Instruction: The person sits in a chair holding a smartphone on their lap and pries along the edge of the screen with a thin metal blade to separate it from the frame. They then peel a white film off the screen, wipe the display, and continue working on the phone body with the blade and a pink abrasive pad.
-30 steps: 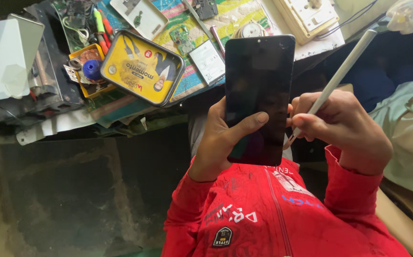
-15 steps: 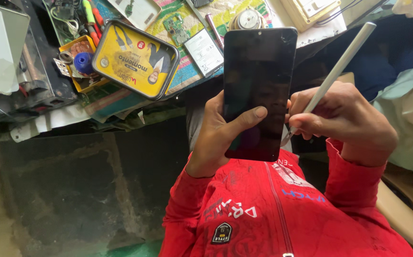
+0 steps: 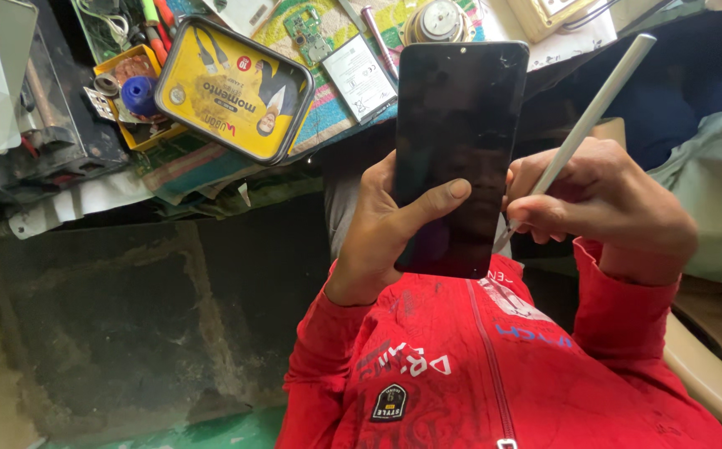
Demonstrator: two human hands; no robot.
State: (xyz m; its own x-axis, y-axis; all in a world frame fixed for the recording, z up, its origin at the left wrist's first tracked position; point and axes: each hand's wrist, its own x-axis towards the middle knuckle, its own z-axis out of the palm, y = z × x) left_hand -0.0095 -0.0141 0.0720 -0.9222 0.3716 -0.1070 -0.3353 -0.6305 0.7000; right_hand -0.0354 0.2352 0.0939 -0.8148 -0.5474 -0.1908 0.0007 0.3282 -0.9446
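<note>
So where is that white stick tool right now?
The white stick tool is at the right of the head view, held in the right hand, its tip against the right edge of the dark phone that the left hand holds.

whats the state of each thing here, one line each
phone: screen dark, held upright in the left hand, thumb across the glass
pen tool: gripped in the right hand, tip at the phone's right edge
yellow tin: lid shut, lying flat on the bench
circuit board: bare, lying loose on the bench
</note>
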